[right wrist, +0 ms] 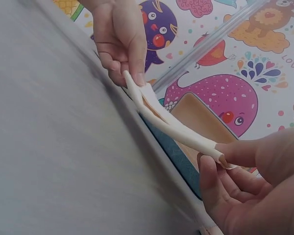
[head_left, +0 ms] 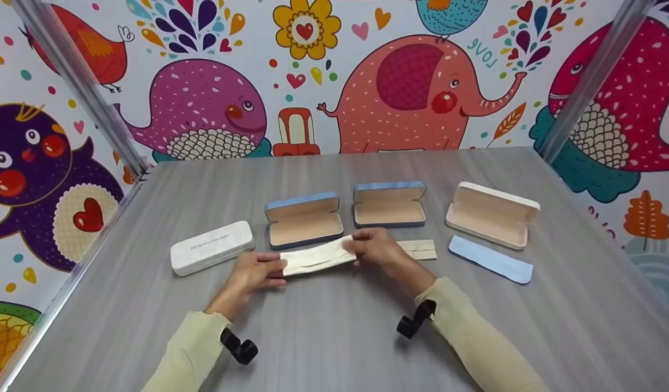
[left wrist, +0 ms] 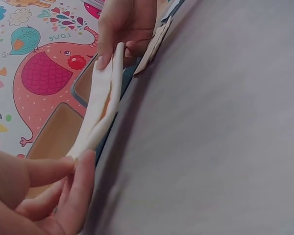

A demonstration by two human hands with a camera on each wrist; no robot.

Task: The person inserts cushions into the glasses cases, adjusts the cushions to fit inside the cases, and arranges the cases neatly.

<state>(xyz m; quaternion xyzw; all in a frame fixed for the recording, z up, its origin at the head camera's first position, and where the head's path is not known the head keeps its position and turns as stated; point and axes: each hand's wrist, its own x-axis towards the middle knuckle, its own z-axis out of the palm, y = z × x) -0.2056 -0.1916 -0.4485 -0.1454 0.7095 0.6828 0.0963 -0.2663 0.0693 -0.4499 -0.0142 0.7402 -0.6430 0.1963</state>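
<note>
Toward the left edge of the counter (head_left: 323, 337) lies a closed white case (head_left: 213, 247) with dark lettering on its lid. Just right of it, the left hand (head_left: 253, 275) pinches the left end of a folded cream cloth (head_left: 315, 258) between thumb and fingers. The cloth stretches between the two hands, its lengthwise slit gaping a little, on the near side of an open blue case (head_left: 305, 231). A second open blue case (head_left: 389, 213) stands beside that one, toward the counter's far edge. The right hand (head_left: 381, 247) pinches the cloth's right end, thumb on top. Just past this hand lies a flat cream strip (head_left: 421, 249), partly hidden. Toward the far right corner stands an open white case (head_left: 487, 224), a light blue cloth (head_left: 490, 259) lying in front.
</note>
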